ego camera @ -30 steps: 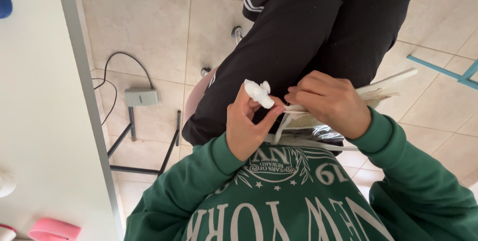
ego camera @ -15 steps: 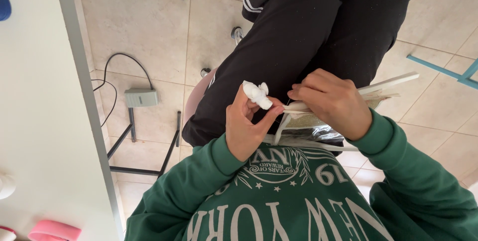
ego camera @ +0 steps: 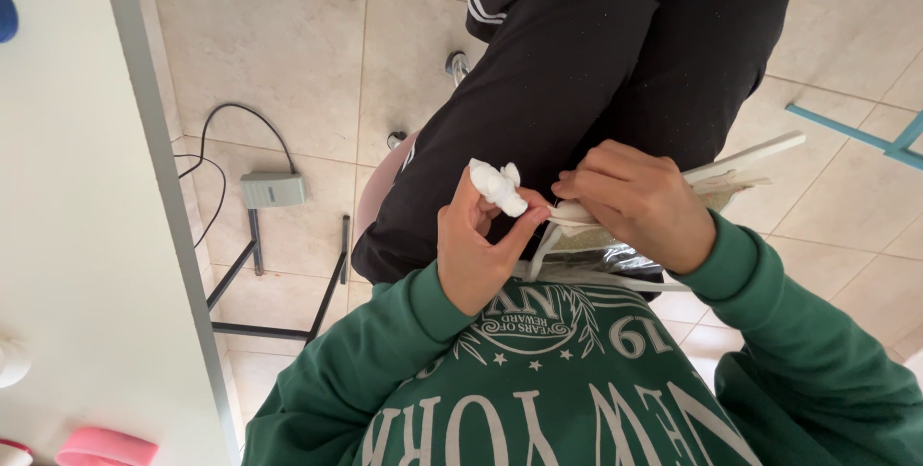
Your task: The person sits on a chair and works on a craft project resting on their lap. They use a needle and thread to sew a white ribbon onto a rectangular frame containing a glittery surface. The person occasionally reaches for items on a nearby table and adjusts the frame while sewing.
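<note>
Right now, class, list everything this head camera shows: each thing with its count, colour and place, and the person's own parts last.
small lumpy piece: one, white, pinched in left fingertips
flat packet: one, white and clear, on the lap under right hand
table: one, white, left edge
small box with cable: one, grey, on tiled floor
pink thing: one, bottom left on table
sweatshirt: one, green
trousers: one pair, black
left hand: one, raised
right hand: one, on packet

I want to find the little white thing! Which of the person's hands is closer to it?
The left. The left hand pinches the small white piece in its fingertips. The right hand sits just beside it, not touching, gripping a bundle of flat white strips.
</note>
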